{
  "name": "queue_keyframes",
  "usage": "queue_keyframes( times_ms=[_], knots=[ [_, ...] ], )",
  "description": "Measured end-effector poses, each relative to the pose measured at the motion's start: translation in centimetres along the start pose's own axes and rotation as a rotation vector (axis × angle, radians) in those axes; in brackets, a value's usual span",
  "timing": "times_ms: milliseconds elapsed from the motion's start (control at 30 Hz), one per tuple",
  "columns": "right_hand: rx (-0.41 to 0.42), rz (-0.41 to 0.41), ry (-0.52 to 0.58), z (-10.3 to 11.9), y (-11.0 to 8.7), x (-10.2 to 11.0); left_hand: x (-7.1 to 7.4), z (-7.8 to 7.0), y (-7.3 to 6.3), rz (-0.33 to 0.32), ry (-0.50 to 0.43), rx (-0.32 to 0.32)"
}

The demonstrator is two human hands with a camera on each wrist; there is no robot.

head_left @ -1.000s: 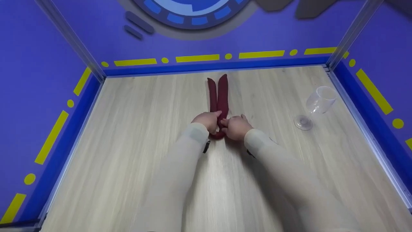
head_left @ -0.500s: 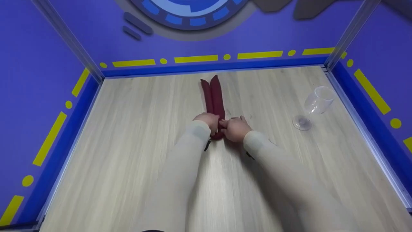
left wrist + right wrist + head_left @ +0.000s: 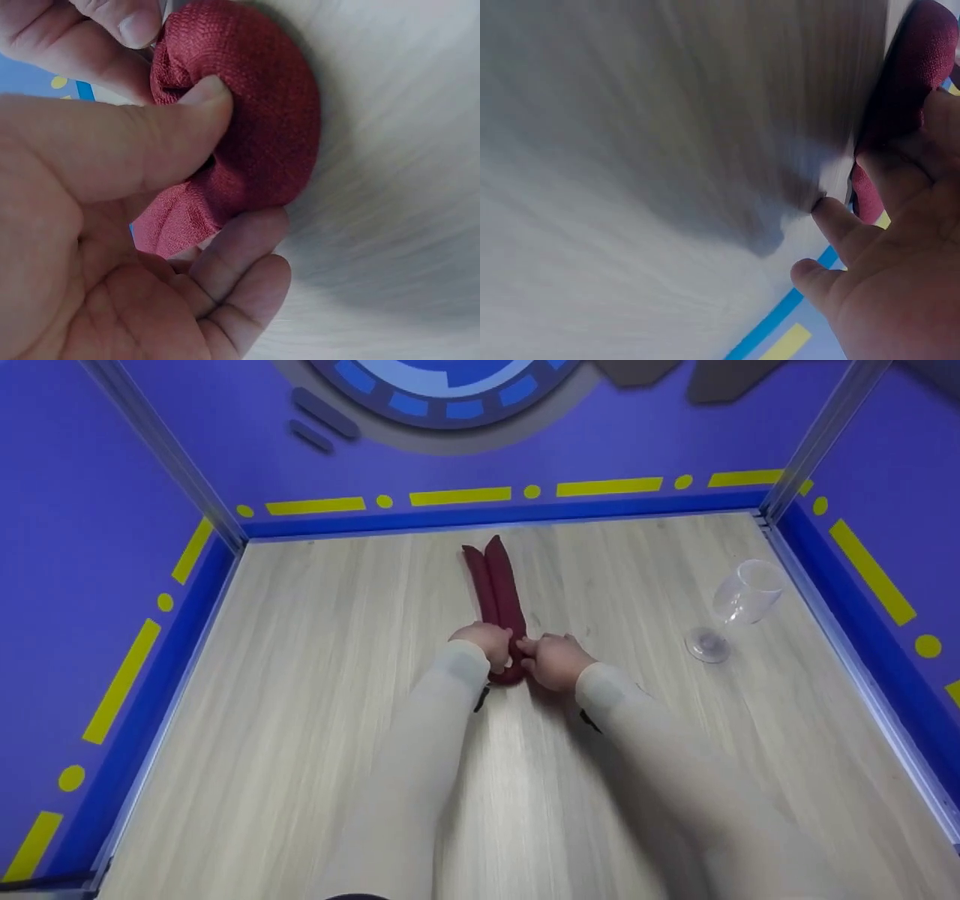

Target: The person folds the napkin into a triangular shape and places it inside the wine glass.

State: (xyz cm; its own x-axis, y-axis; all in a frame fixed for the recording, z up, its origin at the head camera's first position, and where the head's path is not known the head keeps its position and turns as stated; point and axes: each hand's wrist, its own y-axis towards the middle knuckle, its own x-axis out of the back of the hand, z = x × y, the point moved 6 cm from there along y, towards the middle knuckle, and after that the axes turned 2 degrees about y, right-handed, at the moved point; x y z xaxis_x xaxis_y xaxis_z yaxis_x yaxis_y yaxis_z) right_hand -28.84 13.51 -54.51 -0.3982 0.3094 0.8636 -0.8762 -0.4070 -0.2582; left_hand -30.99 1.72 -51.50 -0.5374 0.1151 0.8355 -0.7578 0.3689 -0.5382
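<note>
A dark red rolled cloth napkin (image 3: 506, 592) lies doubled on the wooden table, its two pointed ends toward the back wall and its rounded bend toward the person. At the bend's left side, my left hand (image 3: 484, 641) grips the cloth. The left wrist view has that thumb on top of the napkin (image 3: 266, 112) and curled fingers at its lower edge. From the right, my right hand (image 3: 556, 660) pinches the bend between thumb and fingers. In the right wrist view its other fingers (image 3: 840, 225) stretch away from the napkin (image 3: 922, 60); the palm hides part of the cloth.
Right of the hands, a clear stemmed wine glass (image 3: 748, 592) stands on the wooden table (image 3: 315, 697). Blue-purple panels (image 3: 442, 472) with yellow dashes enclose the table at the back and both sides.
The napkin's far ends have swung left, and its two lengths have come together side by side. Its near bend looks tighter. Both hands stay at almost the same place.
</note>
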Motion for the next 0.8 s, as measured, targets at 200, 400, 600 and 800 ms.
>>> queue_keyframes(
  times_ms=[200,400,600,800],
  knots=[
    [-0.015,0.025,-0.025,0.0,-0.1,-0.4,0.1,-0.5,0.0,-0.034,0.015,-0.001],
    [-0.009,0.012,-0.027,-0.3,0.0,-0.7,0.4,-1.0,-0.3,-0.017,0.029,-0.026],
    [-0.018,0.026,0.009,-0.4,-0.4,-0.6,0.3,-1.1,0.0,0.020,0.063,-0.024],
    [-0.016,-0.023,-0.027,-0.6,-1.2,-0.3,-0.6,-1.2,-0.2,0.001,-0.061,0.037]
  ],
)
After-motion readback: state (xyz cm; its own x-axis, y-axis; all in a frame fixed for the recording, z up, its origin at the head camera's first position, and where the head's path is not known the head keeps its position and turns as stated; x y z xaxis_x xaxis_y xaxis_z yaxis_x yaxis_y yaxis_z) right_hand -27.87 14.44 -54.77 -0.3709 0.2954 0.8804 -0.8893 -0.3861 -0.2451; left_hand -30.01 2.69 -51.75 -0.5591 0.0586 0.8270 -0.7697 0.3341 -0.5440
